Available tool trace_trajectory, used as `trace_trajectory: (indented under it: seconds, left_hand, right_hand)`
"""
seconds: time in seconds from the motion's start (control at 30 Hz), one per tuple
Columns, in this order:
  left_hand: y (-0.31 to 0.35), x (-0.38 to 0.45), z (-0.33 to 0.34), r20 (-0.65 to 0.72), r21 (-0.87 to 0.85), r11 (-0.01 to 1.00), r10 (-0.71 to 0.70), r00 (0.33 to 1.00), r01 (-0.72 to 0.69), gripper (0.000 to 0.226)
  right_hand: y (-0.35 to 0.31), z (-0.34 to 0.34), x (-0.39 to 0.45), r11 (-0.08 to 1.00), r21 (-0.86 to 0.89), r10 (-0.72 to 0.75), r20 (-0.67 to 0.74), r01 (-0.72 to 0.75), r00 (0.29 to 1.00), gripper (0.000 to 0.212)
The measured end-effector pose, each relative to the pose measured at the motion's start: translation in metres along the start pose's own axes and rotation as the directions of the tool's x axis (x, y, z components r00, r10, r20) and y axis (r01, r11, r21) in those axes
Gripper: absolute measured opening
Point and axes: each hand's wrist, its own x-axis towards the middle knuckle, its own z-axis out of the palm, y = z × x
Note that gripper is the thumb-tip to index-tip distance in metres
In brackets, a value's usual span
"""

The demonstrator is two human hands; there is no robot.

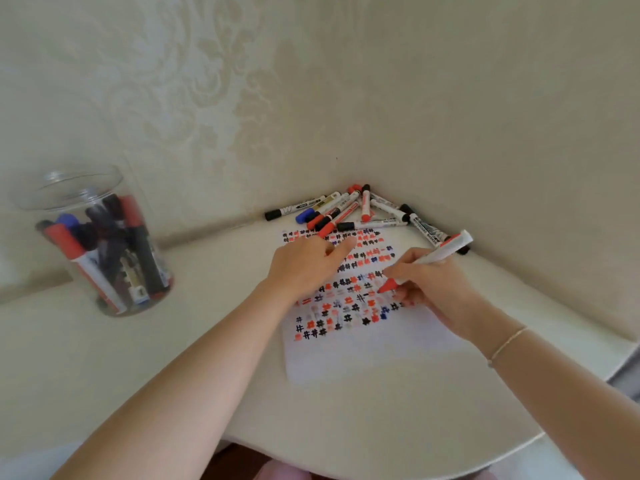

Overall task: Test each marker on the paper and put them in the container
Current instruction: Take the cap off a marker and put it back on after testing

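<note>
A white sheet of paper [374, 351] lies on the table, its upper part covered in rows of red, black and blue hash marks. My right hand [436, 289] grips a red marker [429, 259], uncapped, with its red tip touching the paper. My left hand [308, 265] rests flat on the paper's upper left, fingers spread, holding nothing. A pile of several markers [360, 211] lies in the corner behind the paper. A clear plastic container [100, 237] stands at the left with several markers inside.
The cream table [173, 358] fits into a wall corner; patterned walls rise right behind the pile. Its curved front edge [381, 472] runs along the bottom. A thin bracelet [507, 342] circles my right wrist.
</note>
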Motion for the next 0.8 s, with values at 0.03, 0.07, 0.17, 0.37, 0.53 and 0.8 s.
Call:
trace_trajectory:
  seconds: [0.03, 0.07, 0.17, 0.37, 0.53, 0.8]
  left_hand:
    - [-0.002, -0.001, 0.006, -0.006, 0.001, 1.000, 0.007, 1.000, -0.007, 0.060]
    - [-0.004, -0.003, 0.013, -0.013, -0.008, 1.000, 0.007, 1.000, -0.007, 0.059]
    - [-0.010, -0.007, 0.025, -0.060, -0.025, 1.000, -0.001, 0.998, -0.001, 0.060]
    - [-0.012, -0.008, 0.027, -0.097, -0.033, 0.999, -0.010, 0.995, 0.007, 0.060]
    - [-0.011, -0.009, 0.027, -0.098, -0.062, 0.998, -0.037, 0.994, 0.030, 0.060]
    - [-0.010, -0.009, 0.023, -0.093, -0.069, 0.996, -0.054, 0.994, 0.048, 0.059]
  right_hand:
    - [0.007, 0.001, -0.001, 1.000, 0.003, -0.013, -0.052, 0.013, 0.999, 0.024]
    - [0.012, 0.003, -0.002, 0.999, 0.003, -0.033, -0.110, 0.034, 0.993, 0.029]
    - [0.021, 0.008, -0.002, 0.995, -0.070, -0.080, -0.246, 0.065, 0.966, 0.031]
    - [0.020, 0.011, -0.005, 0.988, -0.151, -0.090, -0.311, 0.044, 0.946, 0.033]
    - [0.017, 0.012, -0.008, 0.979, -0.197, -0.105, -0.287, 0.048, 0.952, 0.033]
    - [0.018, 0.012, -0.007, 0.966, -0.246, -0.144, -0.281, 0.074, 0.949, 0.030]
